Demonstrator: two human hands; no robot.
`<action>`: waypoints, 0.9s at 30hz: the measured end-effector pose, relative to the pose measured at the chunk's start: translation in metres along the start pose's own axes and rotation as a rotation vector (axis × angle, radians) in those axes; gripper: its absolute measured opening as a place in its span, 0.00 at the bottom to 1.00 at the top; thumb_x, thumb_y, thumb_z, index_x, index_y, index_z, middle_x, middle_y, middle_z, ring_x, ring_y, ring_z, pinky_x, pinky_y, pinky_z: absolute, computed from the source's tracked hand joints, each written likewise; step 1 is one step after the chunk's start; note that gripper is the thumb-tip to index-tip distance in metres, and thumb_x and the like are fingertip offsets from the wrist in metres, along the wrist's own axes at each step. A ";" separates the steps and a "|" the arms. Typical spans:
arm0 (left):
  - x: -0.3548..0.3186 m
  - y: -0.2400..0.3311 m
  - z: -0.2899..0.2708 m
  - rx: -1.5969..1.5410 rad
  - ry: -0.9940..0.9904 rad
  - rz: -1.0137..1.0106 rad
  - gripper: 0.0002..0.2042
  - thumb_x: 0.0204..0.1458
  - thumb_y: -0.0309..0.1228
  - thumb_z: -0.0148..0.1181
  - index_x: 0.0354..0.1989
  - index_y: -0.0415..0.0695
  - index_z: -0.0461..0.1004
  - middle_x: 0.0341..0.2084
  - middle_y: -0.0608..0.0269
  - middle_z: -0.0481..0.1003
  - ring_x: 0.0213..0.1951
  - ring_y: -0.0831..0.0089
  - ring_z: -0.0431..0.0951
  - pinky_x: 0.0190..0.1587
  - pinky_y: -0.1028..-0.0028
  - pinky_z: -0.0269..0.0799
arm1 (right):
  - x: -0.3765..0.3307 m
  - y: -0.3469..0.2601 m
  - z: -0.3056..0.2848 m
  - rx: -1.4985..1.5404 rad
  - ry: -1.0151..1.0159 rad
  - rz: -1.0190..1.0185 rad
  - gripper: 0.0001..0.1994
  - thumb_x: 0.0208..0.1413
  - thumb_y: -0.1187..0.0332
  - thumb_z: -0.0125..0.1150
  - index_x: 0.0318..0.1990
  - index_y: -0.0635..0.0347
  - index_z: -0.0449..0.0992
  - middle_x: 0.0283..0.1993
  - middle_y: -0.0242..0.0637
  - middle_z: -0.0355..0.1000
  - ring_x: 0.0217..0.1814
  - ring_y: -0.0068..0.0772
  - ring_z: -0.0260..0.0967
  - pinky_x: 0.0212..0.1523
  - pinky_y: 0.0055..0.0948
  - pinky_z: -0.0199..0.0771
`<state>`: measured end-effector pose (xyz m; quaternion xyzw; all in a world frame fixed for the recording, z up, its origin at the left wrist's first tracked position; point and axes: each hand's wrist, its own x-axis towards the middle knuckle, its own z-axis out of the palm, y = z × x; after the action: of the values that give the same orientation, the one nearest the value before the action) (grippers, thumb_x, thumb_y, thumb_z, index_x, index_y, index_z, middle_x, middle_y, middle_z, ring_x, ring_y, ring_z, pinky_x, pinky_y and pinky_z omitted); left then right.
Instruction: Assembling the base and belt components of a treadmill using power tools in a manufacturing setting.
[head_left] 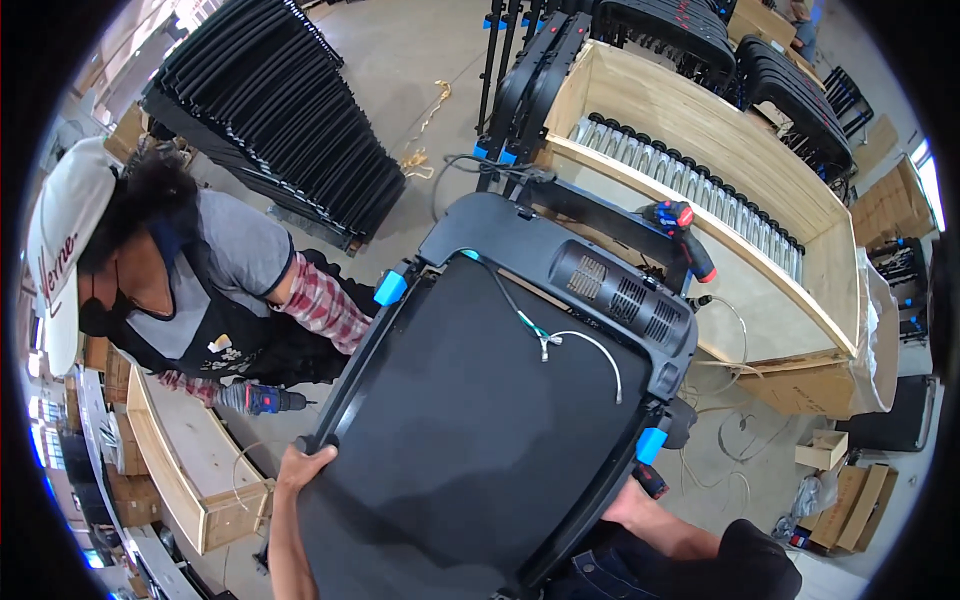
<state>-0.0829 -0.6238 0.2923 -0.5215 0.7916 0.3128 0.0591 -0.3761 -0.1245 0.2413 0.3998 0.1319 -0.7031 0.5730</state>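
Note:
A big black treadmill frame lies tilted in front of me, its motor cover with vent slots at the far end. Blue plastic caps sit on both side rails. A white and green wire lies loose across the deck. My left hand grips the left rail near its lower corner. My right hand is at the right rail, partly hidden under it, with a red and black tool just above it. Whether the right hand holds the tool or the rail is not visible.
A person in a white cap crouches at the left holding a power drill. A wooden crate with metal tubes stands behind the frame, a red drill on its edge. Stacked black frames, another crate and cardboard boxes surround us.

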 end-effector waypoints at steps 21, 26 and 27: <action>-0.189 -0.008 0.069 0.200 0.424 0.334 0.28 0.67 0.43 0.49 0.70 0.39 0.61 0.66 0.38 0.63 0.66 0.41 0.62 0.69 0.52 0.55 | -0.019 -0.082 -0.138 -2.293 0.765 -0.594 0.21 0.58 0.56 0.63 0.51 0.63 0.73 0.47 0.48 0.78 0.53 0.51 0.76 0.57 0.44 0.76; -0.346 -0.028 0.184 0.216 0.558 0.080 0.27 0.67 0.43 0.49 0.70 0.42 0.62 0.70 0.43 0.58 0.71 0.44 0.56 0.71 0.50 0.50 | 0.001 -0.114 -0.209 -2.305 0.948 -0.291 0.44 0.50 0.53 0.69 0.70 0.54 0.49 0.60 0.55 0.69 0.61 0.60 0.69 0.59 0.47 0.74; -0.373 -0.019 0.196 0.184 0.553 0.017 0.27 0.67 0.44 0.50 0.70 0.43 0.62 0.71 0.44 0.58 0.72 0.44 0.55 0.71 0.50 0.50 | 0.005 -0.115 -0.218 -2.345 0.925 -0.279 0.44 0.50 0.53 0.69 0.70 0.54 0.49 0.60 0.55 0.69 0.61 0.60 0.69 0.59 0.47 0.74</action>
<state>0.0551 -0.2256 0.2841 -0.5728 0.8071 0.0863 -0.1146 -0.3911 0.0477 0.0656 -0.1556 0.9014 -0.0139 0.4039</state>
